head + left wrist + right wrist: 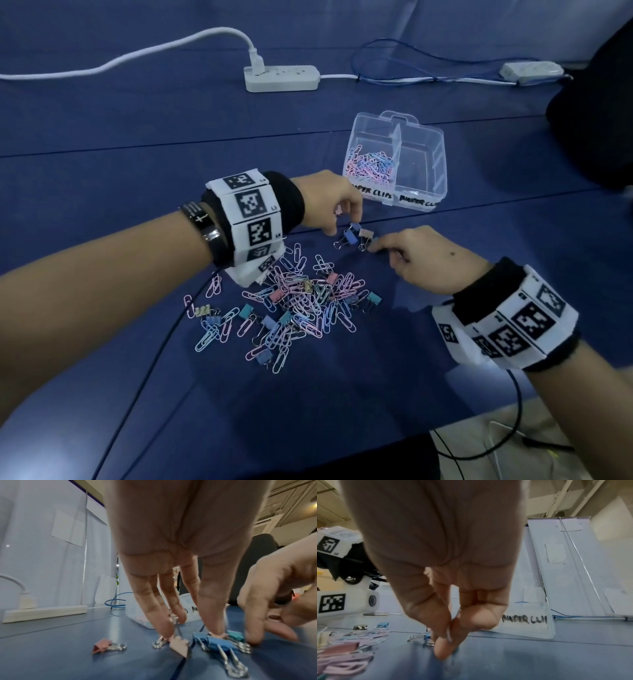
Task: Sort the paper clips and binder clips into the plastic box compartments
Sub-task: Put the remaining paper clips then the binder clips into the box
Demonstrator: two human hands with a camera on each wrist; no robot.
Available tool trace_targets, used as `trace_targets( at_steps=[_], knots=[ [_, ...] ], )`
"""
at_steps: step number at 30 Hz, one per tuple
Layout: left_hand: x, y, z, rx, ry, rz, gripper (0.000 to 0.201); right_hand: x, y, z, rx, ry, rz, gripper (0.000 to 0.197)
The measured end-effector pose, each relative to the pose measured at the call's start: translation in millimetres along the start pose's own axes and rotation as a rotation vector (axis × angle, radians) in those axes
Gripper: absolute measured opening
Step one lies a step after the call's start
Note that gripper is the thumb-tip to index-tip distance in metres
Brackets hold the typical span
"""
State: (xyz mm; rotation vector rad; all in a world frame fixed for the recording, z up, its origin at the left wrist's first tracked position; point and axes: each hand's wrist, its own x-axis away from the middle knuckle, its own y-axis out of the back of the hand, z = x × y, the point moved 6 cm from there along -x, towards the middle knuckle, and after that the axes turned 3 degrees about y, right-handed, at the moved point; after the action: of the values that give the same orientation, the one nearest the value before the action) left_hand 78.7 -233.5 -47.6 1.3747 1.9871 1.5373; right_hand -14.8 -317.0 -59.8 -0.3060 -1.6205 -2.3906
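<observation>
A clear plastic box (442, 178) stands beyond my hands. Its left compartment, labelled paper clips, holds pastel paper clips (371, 164); the right one, labelled binder clips (524, 620), looks bare. A mixed pile of clips (294, 301) lies below my left wrist. My left hand (344, 226) reaches down and pinches the wire handle of a pink binder clip (180, 646), while its thumb rests on a blue binder clip (217, 643). My right hand (383, 248) pinches a teal binder clip (237, 637) against the table beside it. Another pink binder clip (101, 647) lies loose to the left.
A white power strip (282, 78) with a white cord and a blue cable (394, 65) lie at the back. A black object (596, 120) fills the far right. A thin black cable (164, 335) crosses the blue table, whose edge runs at the lower right.
</observation>
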Motion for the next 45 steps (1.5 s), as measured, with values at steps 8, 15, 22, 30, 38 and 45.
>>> trace_targets(
  at_steps=[8,15,22,30,38,45],
  knots=[
    [23,-12,4,-0.159,-0.065,0.085,0.036,2,3,8,-0.120,0.009,-0.028,0.036],
    [18,-35,0,-0.163,-0.109,0.172,0.026,-6,-11,27,-0.089,0.067,0.133,0.040],
    [19,-35,3,-0.124,-0.078,0.165,0.018,-10,-17,31,-0.079,0.104,0.146,0.024],
    [29,-36,9,-0.168,-0.007,0.149,0.026,-19,-19,29,-0.007,0.178,0.153,0.025],
    [31,-20,30,-0.040,0.122,-0.022,0.020,-24,-17,17,-0.011,0.132,0.069,0.004],
    [43,-15,11,0.053,-0.029,0.043,0.020,-18,-6,13,-0.031,0.112,-0.043,0.009]
  ],
)
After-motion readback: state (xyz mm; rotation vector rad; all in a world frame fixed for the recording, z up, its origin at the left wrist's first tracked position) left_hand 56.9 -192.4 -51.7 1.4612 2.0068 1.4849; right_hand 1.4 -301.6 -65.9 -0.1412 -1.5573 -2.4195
